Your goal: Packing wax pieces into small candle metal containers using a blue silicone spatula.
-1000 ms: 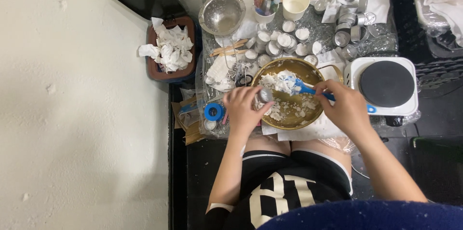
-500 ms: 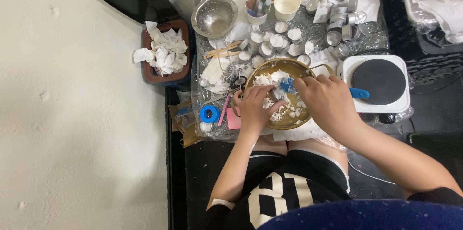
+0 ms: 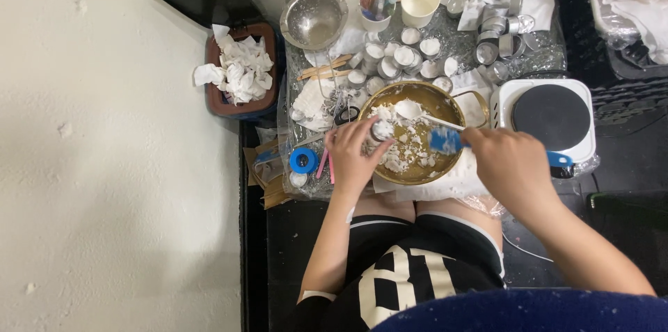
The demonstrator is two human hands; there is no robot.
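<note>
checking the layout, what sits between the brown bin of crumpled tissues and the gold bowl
In the head view, between the brown bin and gold bowl: wooden sticks and white paper.

Bowl [image 3: 445,165] between bin [image 3: 240,74] at left and hotplate [image 3: 550,116] at right.

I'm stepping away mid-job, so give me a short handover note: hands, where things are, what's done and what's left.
Left hand holds a small tin over the gold bowl.
Right hand holds a blue-handled spatula, its white tip in the bowl.
The bowl holds white wax chunks.
Done: emptied tins lie by the hot plate.
Left: white-filled tins sit behind the bowl.
</note>
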